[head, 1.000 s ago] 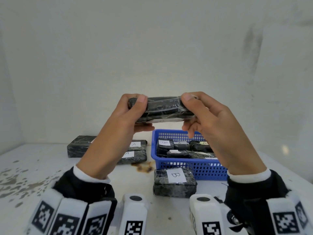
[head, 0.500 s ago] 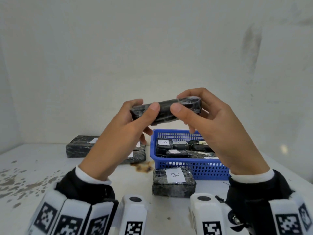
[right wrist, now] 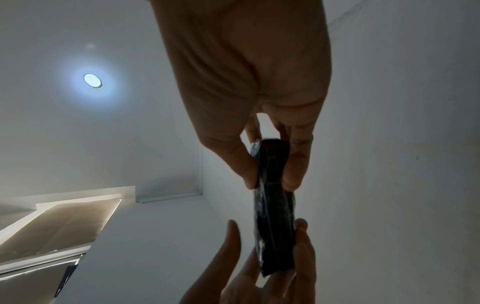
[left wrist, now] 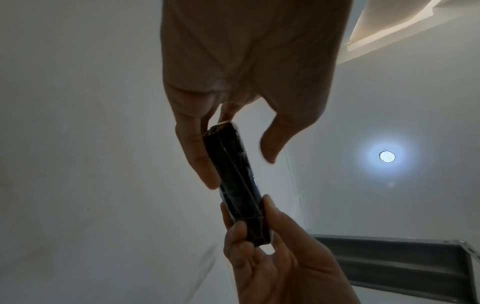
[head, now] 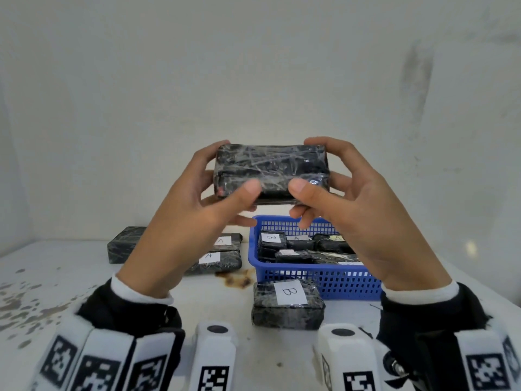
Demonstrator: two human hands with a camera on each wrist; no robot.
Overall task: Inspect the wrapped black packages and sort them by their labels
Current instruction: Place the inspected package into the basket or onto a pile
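**Turning a raised package to find its label**

Holding is shared between both hands: a wrapped black package (head: 271,173) is raised in front of the wall, above the blue basket (head: 315,275). The left hand (head: 180,221) is curled around its left end, thumb laid on the near face and fingers behind; the right hand (head: 363,218) pinches the right end in the same way. No label is seen on the face turned to the head camera, only creased film. From the wrist views the package is seen edge-on, and no label can be made out there either.

For the step to be done well, the package should probably be rolled between the fingertips until the paper label faces the eyes, with the thumbs kept clear of the middle so the letter is not covered. The film looks slick, so a firm pinch at both ends is advised.

Below, two packages marked A (head: 217,249) lie side by side on the table (head: 70,277), partly hidden by the left wrist. One package marked B (head: 287,304) sits just in front of the basket. Inside the basket, unsorted packages (head: 298,246) with mixed labels are heaped. A brown stain (head: 235,279) is seen between the groups.
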